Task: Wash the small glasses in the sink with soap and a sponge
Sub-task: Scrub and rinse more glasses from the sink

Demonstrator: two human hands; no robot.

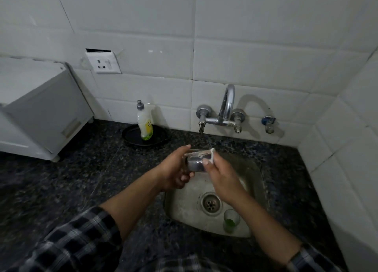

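Observation:
Over the steel sink point(255, 181), my left hand point(173, 169) grips a small clear glass point(195, 163) lying on its side. My right hand point(219, 175) pinches a pale sponge point(211, 156) against the glass's open end, thumb on the glass wall. A second small glass point(231, 220) with a green base stands upright in the sink's near right corner, beside the drain point(210, 203). A soap bottle point(144, 122) with yellow-green liquid stands on a black plate point(131, 138) at the back of the counter, left of the tap point(226, 112).
Dark speckled granite counter point(81, 179) surrounds the sink. A white appliance point(38, 112) sits at the left. White tiled walls close the back and right side. A wall socket point(105, 62) is above the counter, and a small side valve point(269, 123) is right of the tap.

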